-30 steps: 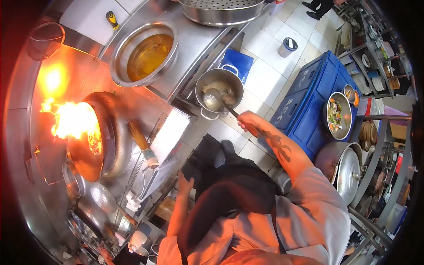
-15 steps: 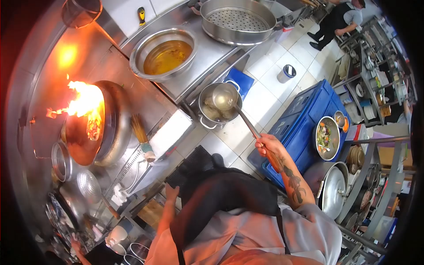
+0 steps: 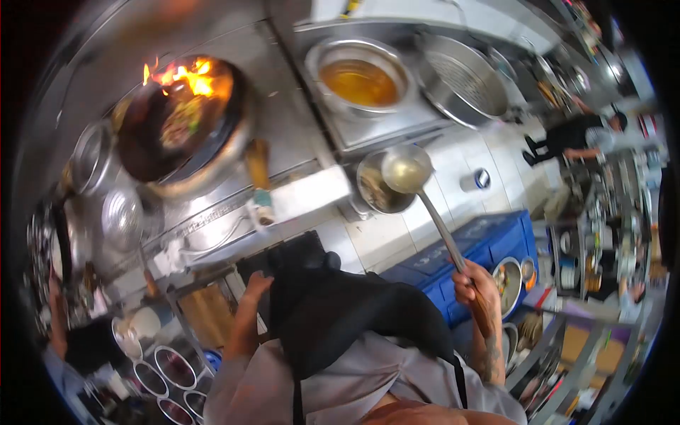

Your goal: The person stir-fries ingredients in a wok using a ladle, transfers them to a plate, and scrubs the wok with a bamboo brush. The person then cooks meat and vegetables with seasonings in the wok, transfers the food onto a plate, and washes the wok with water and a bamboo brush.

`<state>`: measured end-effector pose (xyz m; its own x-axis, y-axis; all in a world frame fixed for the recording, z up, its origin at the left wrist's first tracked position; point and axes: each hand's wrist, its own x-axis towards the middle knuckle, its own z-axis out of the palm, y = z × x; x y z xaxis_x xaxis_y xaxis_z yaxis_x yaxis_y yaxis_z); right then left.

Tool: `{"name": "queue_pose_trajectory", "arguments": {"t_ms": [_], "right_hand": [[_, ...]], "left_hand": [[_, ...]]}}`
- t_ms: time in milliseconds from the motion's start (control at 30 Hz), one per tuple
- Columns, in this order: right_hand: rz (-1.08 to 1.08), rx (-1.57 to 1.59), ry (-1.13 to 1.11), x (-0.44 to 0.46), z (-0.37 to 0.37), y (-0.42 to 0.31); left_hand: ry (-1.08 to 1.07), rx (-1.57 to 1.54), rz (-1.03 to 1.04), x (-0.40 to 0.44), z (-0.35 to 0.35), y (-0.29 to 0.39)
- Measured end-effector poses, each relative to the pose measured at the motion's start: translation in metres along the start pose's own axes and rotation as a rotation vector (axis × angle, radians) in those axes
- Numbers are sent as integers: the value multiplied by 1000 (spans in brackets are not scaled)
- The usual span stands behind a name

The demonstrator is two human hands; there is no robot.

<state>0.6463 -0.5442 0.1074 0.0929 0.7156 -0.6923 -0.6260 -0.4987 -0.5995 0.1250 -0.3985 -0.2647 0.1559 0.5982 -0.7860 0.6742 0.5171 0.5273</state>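
Note:
My right hand [image 3: 476, 285] is closed around the brown grip of a long-handled metal ladle [image 3: 407, 170]. Pale liquid fills the ladle's bowl, which is over the rim of a pot [image 3: 381, 197] holding cloudy broth and chunks. My left hand [image 3: 258, 283] hangs low beside the black apron, holding nothing, its fingers loosely apart and slightly blurred. At the upper left, a wok [image 3: 212, 145] on the range contains food, with orange flames [image 3: 193, 76] rising along its far side. A bamboo brush [image 3: 258, 166] lies to the right of the wok.
A bowl of amber liquid [image 3: 363, 81] and a large perforated steamer pan [image 3: 464, 78] stand on the counter. Blue crates [image 3: 453, 262] and a bowl of cut vegetables [image 3: 507, 280] are on my right. A person [image 3: 577, 138] stands farther off; another person's arm [image 3: 58, 315] shows at left.
The ladle has risen with liquid in it and shifted toward the pot's right rim. Flames in the wok have shrunk, exposing more food. My view has turned and shifted left.

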Motion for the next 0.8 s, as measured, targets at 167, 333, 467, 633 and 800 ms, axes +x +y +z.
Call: {"name": "queue_pose_trajectory", "arguments": {"t_ms": [167, 333, 467, 633, 800], "right_hand": [[122, 190, -158, -11, 65, -15], [212, 416, -409, 20, 150, -16], [236, 437, -609, 77, 239, -15], [32, -225, -457, 164, 360, -3], [-268, -805, -387, 275, 425, 33]], "left_hand": [[84, -60, 453, -93, -84, 109], [1244, 290, 959, -122, -196, 231], [1266, 528, 956, -70, -263, 248], [1144, 514, 813, -32, -272, 239], [1114, 457, 838, -41, -273, 238]]}}
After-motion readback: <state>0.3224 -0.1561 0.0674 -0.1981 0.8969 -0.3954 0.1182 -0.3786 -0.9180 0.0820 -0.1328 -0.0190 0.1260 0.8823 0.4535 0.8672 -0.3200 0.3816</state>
